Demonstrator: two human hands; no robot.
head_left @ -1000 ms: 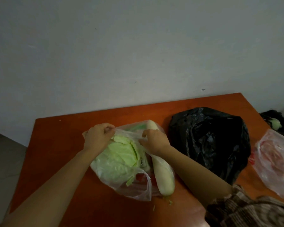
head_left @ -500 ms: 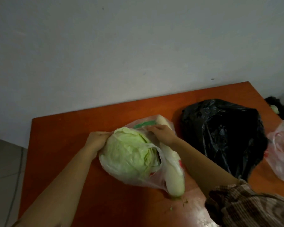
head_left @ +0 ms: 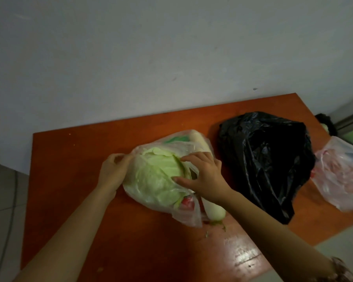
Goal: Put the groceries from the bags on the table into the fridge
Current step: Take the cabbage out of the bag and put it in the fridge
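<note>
Early stage, I'd say: nothing has reached the fridge as far as I can see, and no fridge is in view. The cabbage [head_left: 159,178] sits in the clear bag [head_left: 189,217] on the table [head_left: 80,190], mid-table, top half bared. Left hand [head_left: 113,171] pinches the bag's edge, pulling it aside. Right hand [head_left: 204,178] grips the cabbage's right side, thumb and fingers spread round it. Likely step: getting the cabbage out.

A radish [head_left: 214,213] lies in the same bag, both ends poking out. Left to do: this bag, the black bag [head_left: 263,159] just beside it, the pink bag [head_left: 342,180] at the table's right edge, and maybe a dark bag [head_left: 325,123] beyond.

Hard to tell: whether the right fingers are under or over the plastic; a red item and a green item in the clear bag; the black bag's contents; the pink bag is cut off and blurred.
</note>
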